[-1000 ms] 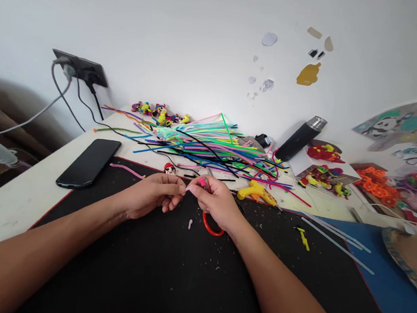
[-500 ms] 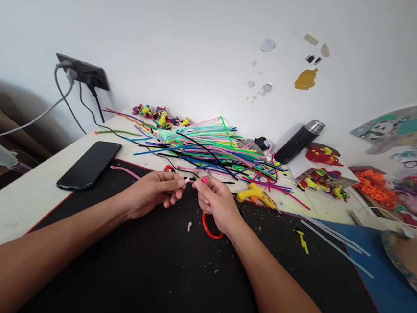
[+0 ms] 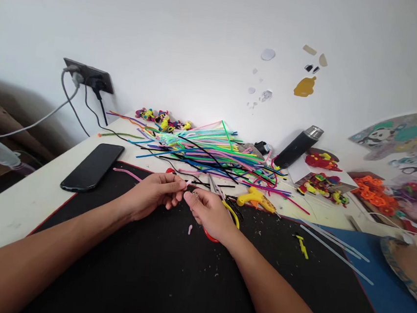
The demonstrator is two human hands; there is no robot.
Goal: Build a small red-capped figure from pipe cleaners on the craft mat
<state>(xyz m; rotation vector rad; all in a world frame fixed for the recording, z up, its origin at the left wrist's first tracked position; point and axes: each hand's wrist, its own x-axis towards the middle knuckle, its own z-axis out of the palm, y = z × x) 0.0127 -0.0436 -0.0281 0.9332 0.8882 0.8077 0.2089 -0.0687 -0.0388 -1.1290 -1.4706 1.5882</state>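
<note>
Pink piece [image 3: 190, 181] jutted mid-frame from the pinching fingertips of the left hand [image 3: 156, 193]; right hand [image 3: 211, 213] curled, hold unclear.

The left hand [image 3: 157, 192] pinched a small pale pink piece [image 3: 189, 181] at its fingertips, and just beside it the right hand [image 3: 211, 214] gripped a small metallic-looking thing [image 3: 195, 193], hard to make out. Around the hands, a pink stub [image 3: 190, 229] lay at six o'clock on the black mat [image 3: 145, 273], partly hidden scissors [image 3: 217, 187] at three, a yellow glue gun [image 3: 256, 199] farther out that way, pipe cleaners [image 3: 209, 150] heaped at twelve, and a black phone [image 3: 93, 166] past nine.
</note>
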